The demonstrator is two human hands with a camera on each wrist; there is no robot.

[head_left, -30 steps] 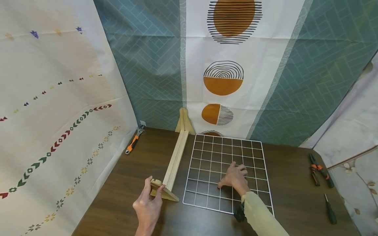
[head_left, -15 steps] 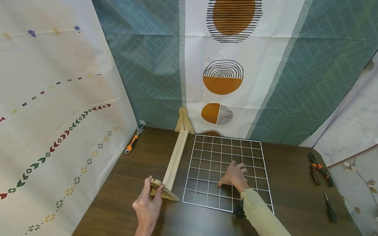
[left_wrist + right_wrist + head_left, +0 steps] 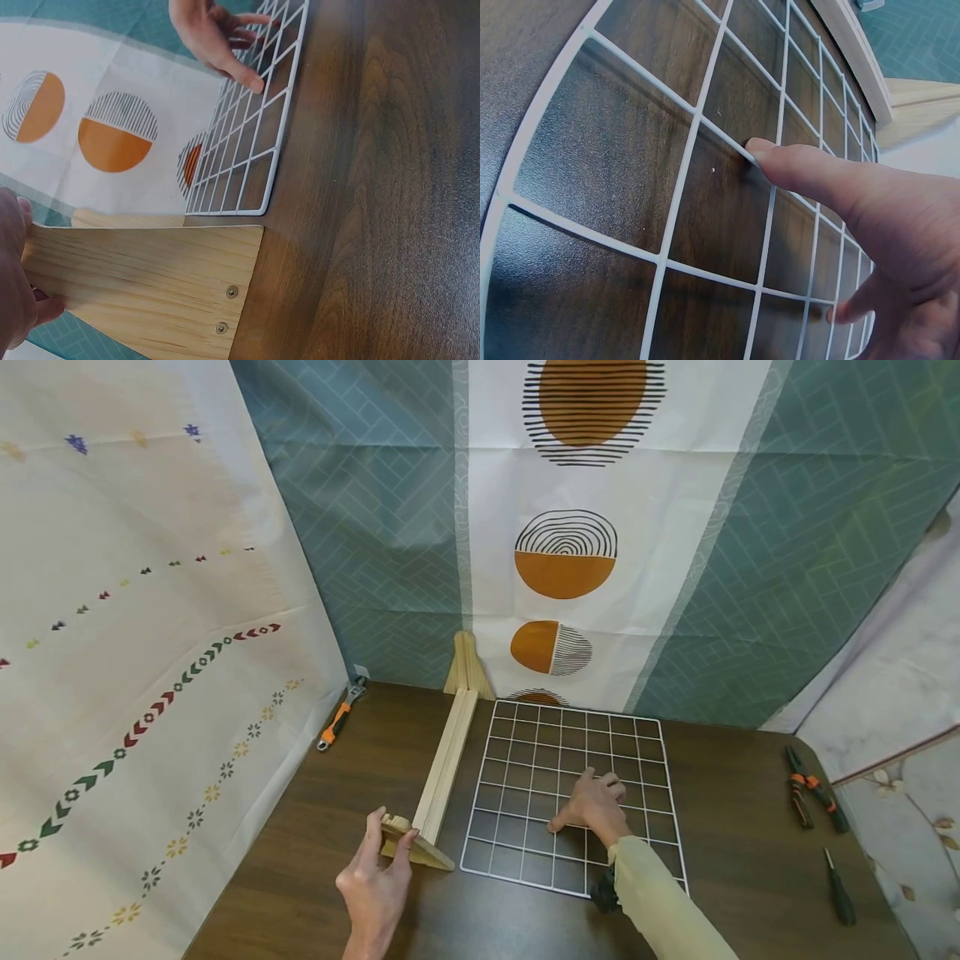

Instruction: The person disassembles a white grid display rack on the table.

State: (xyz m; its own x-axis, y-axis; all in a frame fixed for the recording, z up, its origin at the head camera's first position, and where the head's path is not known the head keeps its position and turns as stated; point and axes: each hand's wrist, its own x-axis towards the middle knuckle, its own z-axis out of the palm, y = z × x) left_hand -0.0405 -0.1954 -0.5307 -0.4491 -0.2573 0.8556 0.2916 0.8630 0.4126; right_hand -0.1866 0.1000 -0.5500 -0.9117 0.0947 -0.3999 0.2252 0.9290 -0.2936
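Observation:
A pale wooden frame [image 3: 447, 760] with a long rail lies lengthwise on the dark table. It has an upright end piece at each end. My left hand [image 3: 375, 881] pinches the top of the near end piece [image 3: 423, 852] between thumb and fingers. Two screw heads show on that end piece [image 3: 180, 277] in the left wrist view. To the right, a white wire grid panel [image 3: 517, 814] lies flat, its left edge close beside the frame. My right hand [image 3: 596, 806] rests spread on the grid, the thumb [image 3: 795, 165] against a wire.
An orange-handled adjustable wrench [image 3: 341, 717] lies at the back left. At the right are orange-and-black pliers [image 3: 821, 793], another orange-and-black handled tool [image 3: 799, 802] and a dark-handled screwdriver [image 3: 841, 893]. A patterned curtain [image 3: 390, 527] hangs behind the table.
The grid has slid slightly left toward the wooden frame, together with my right hand. My left hand keeps its hold on the near end piece, which stays in place.

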